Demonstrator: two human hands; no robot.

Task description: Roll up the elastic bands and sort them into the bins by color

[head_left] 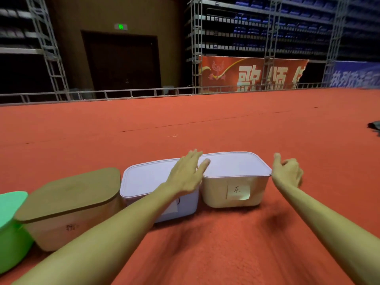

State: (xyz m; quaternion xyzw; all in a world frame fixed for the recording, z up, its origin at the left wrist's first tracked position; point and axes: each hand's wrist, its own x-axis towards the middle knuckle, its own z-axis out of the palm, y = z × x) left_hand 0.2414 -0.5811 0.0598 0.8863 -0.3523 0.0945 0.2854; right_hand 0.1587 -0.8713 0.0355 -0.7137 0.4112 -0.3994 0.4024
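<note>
1. Left hand (186,175), centre of frame: fingers straight and spread, holding nothing, over the seam where two bins meet. I cannot tell whether it rests on the lids or hovers above them.
2. Right hand (287,172), centre right: thumb up, fingers loosely half-curled, nothing seen in it. It sits just beside the right end of the cream bin (232,198), not plainly touching.
3. Judgement: the hands bracket the cream bin's pale lid (236,165), one at each end, which suits lifting it off. Sorting looks not yet begun.
4. Elastic bands: none visible. All four bins are lidded, so their contents are hidden.
5. Paper note (238,191) on the cream bin's front wall carries a handwritten mark, presumably the colour label; I cannot read it.
6. Leftward along the row: lavender bin (144,179), touching the cream one; wooden-lidded bin (67,221); green bin (10,233), cut off at the lower left edge.
7. In the way: the closed lids. The left forearm also crosses the lavender bin's front and hides its label.
8. Surroundings: red carpet (205,254) under everything; a thin pale strand (172,136) lies on it above centre, too small to identify; a dark object (374,126) at the right edge.
</note>
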